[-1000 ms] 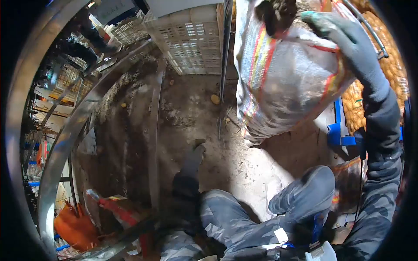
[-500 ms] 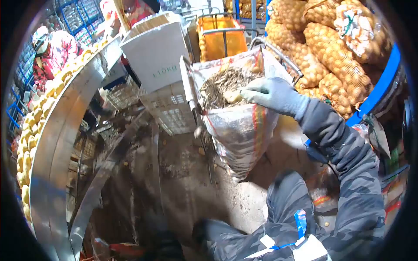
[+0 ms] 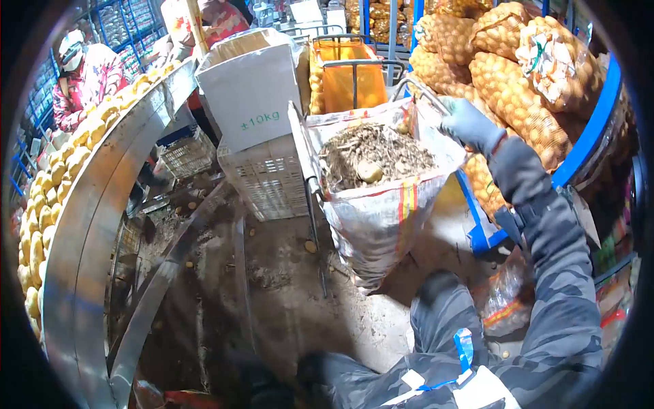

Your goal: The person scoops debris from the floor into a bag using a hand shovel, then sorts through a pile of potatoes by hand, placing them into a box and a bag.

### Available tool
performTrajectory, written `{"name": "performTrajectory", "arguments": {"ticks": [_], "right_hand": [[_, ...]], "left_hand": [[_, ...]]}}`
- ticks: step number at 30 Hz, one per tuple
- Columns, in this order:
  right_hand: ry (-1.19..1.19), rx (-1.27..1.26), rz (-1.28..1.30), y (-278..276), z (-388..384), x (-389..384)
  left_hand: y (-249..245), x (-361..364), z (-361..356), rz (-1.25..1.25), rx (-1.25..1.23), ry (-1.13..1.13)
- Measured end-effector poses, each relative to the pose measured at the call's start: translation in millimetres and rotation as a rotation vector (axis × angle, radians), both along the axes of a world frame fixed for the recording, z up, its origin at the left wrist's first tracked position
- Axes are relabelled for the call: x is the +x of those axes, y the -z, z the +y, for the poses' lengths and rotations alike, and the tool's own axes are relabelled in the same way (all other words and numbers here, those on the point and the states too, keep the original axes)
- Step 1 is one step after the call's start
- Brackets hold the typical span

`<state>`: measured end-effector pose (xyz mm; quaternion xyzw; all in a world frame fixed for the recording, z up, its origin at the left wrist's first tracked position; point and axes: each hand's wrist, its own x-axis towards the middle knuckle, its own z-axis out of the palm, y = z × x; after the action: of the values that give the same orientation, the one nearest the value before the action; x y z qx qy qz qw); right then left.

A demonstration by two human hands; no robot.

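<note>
My right hand (image 3: pixel 471 127), in a grey glove, is closed round the end of the metal bar at the right rim of a white woven sack (image 3: pixel 375 232); the sack's edge lies against the glove. The sack hangs open-mouthed from a metal frame (image 3: pixel 303 146). Dry soil and plant debris (image 3: pixel 381 153) fill it near the top, with a potato (image 3: pixel 369 171) resting on the surface. My left hand is out of view.
Potatoes (image 3: pixel 58 184) line a curved metal chute (image 3: pixel 82 232) on the left, where a co-worker (image 3: pixel 88 82) stands. A white box (image 3: pixel 252 88) sits on a crate (image 3: pixel 266 180). Net sacks of potatoes (image 3: pixel 521 88) are piled right, behind a blue rail (image 3: pixel 593 143). An orange bag (image 3: pixel 351 85) stands behind.
My right hand has left the potato on the debris and moved up and right to the frame's bar. The view has shifted slightly.
</note>
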<state>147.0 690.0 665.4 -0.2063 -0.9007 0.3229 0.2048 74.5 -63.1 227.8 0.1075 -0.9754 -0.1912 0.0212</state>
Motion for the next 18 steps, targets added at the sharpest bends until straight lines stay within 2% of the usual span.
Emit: {"name": "performTrajectory", "arguments": {"ticks": [2,4,6,7,8,10,11,13,15,16,18], "right_hand": [[0.076,0.225,-0.247,-23,19,-45],[-0.035,0.375,-0.227,-21,32,-66],[-0.024,0.102,-0.038,-3,4,-11],[-0.087,-0.041,0.098,-10,-41,19],[0.025,0.011,-0.031,-15,-46,31],[-0.073,0.113,0.056,-5,-20,5],[-0.047,0.139,-0.118,-11,11,-23],[0.001,0.154,-0.275,-25,13,-51],[-0.029,0.112,-0.116,-11,1,-17],[-0.059,0.119,0.051,4,-6,11],[-0.053,0.103,0.063,1,-27,19]], "left_hand": [[4,5,-6,-0.062,-0.204,0.044],[-8,13,2,-0.033,-0.258,0.083],[-33,24,18,0.045,-0.343,0.175],[-47,28,27,0.098,-0.389,0.229],[-60,31,35,0.144,-0.458,0.29],[-45,8,29,-0.039,-0.194,0.111],[-38,6,22,-0.144,-0.068,0.025],[-15,18,5,-0.175,-0.198,0.012],[6,24,0,-0.009,-0.71,0.232],[-5,21,10,0.008,-0.477,0.172],[-4,15,9,0.057,-0.288,0.113]]}}
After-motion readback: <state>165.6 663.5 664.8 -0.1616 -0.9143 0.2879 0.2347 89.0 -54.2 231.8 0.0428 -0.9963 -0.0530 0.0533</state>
